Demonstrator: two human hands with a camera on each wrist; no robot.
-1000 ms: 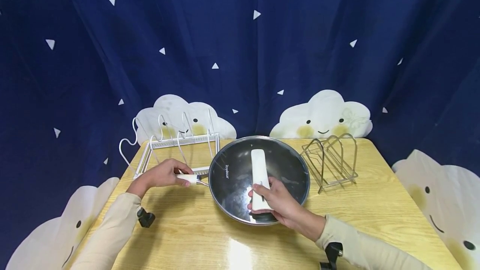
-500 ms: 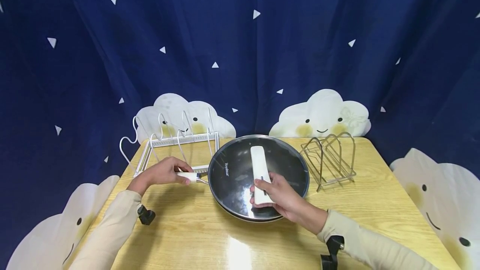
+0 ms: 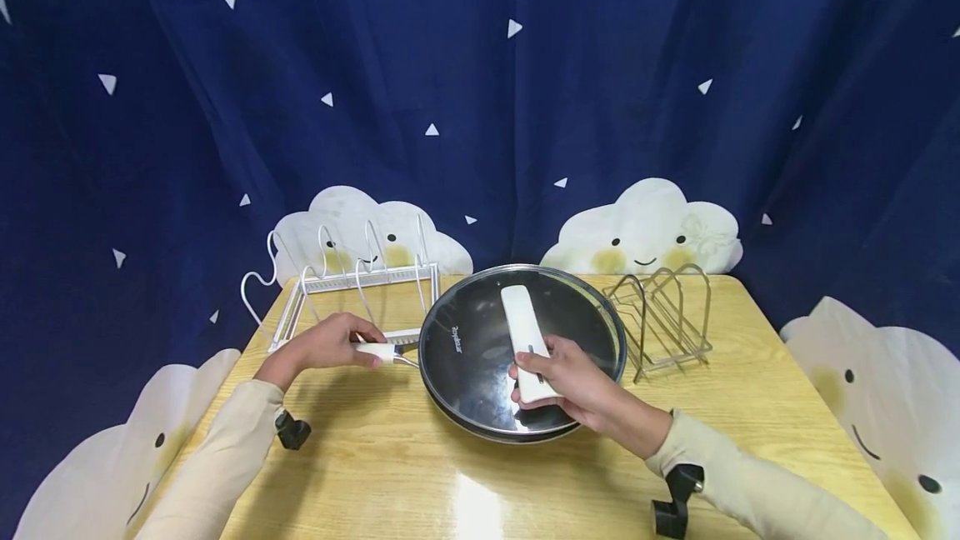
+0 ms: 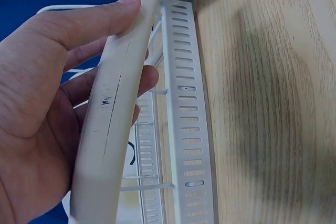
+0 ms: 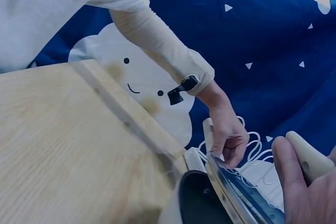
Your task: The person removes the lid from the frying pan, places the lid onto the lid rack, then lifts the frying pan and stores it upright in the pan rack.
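Note:
My left hand (image 3: 330, 344) grips the cream handle (image 4: 110, 103) of a dark-lined pan (image 5: 199, 198) on the table. A round glass lid (image 3: 465, 377) with a steel rim lies over the pan, tilted, its right side raised off the pan's rim. With thumb and fingers, my right hand (image 3: 573, 386) holds the long white lid handle (image 3: 521, 319) near its lower end. A gap between lid and pan shows in the right wrist view. Most of the pan's inside is hidden under the lid.
Left of the pan stands a white wire rack (image 3: 360, 277) with a slotted base, close to the left hand. A metal wire rack (image 3: 667, 332) is just right of the pan. The wooden table (image 3: 390, 473) ends at a blue curtain (image 3: 480, 90).
The right hand has lifted the lid slightly and shifted it right and away, so its right side now stands off the pan. The left hand stays on the pan handle.

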